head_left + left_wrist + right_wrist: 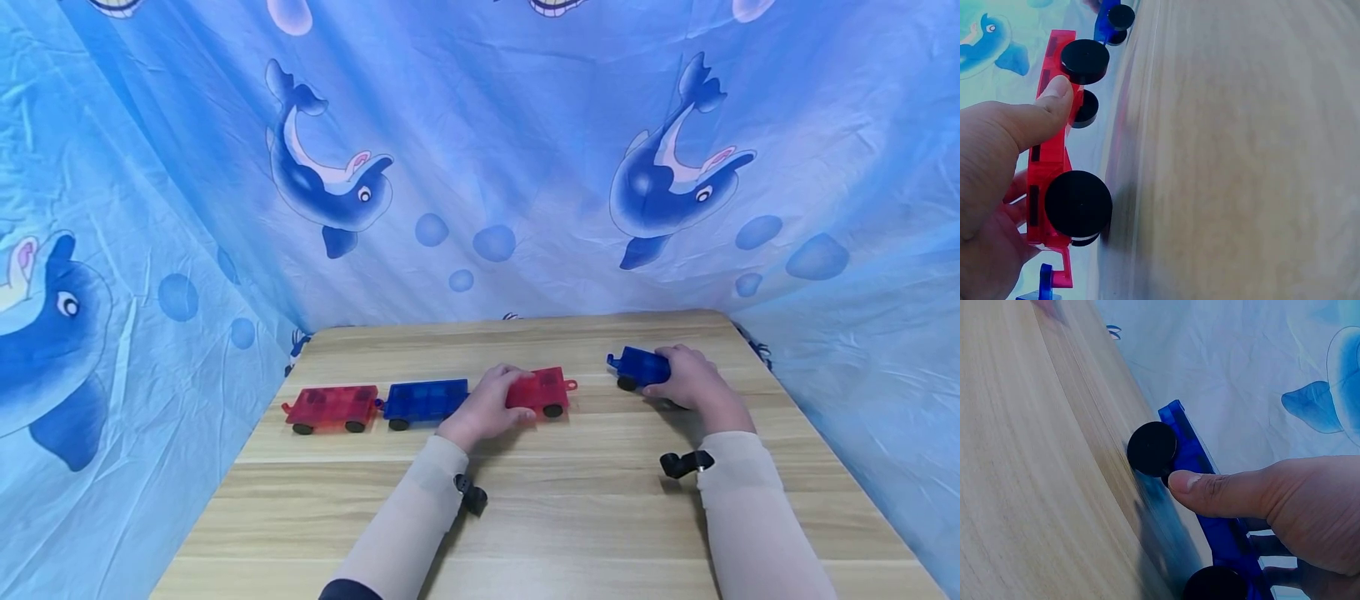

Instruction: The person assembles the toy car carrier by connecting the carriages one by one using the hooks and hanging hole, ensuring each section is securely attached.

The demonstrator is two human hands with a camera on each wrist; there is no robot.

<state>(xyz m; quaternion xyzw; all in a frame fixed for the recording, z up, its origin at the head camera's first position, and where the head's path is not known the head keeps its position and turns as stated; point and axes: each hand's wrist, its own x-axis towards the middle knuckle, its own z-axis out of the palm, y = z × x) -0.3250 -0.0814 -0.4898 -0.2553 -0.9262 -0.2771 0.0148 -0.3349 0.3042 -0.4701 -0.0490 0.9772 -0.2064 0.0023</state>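
Observation:
My left hand (489,407) grips a red toy train car (549,388) by its sides. In the left wrist view the thumb lies along one side of this car (1047,165), near its black wheels. A blue toy train car (645,367) is held in my right hand (696,385) farther right, apart from the red one. The right wrist view has my thumb pressed on that car's side (1222,540), between two black wheels. Left of my left hand stand another blue car (425,401) and another red car (332,407), end to end; my hand hides the blue one's right end.
The cars are on a wooden table (570,500). A blue curtain (510,150) with printed dolphins hangs behind it and along both sides. Small black devices are strapped at both wrists.

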